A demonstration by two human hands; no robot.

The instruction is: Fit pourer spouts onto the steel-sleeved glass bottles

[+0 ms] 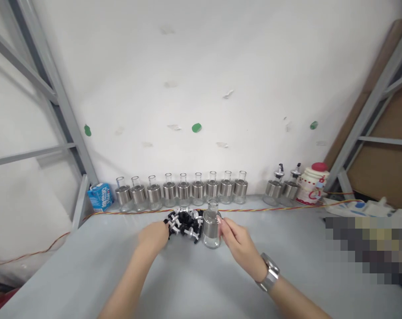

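Observation:
A clear glass bottle point(211, 227) with a brushed-metal band and an open neck stands upright on the grey table. My right hand point(238, 243), with a silver watch on the wrist, grips it from the right side. Left of the bottle lies a heap of black and silver bottle pourers point(187, 225). My left hand point(153, 238) is at the heap's left edge, blurred, with its fingers curled in. Its fingertips are largely hidden, so whether a pourer is between them cannot be made out.
Along the wall stands a row of several uncapped bottles point(183, 189). Two bottles with pourers fitted point(273, 189) are at the right, beside a cream jar point(312, 186) with a red top. A blue carton point(100, 197) sits at the left end. Twisted wire point(254, 210) crosses the table.

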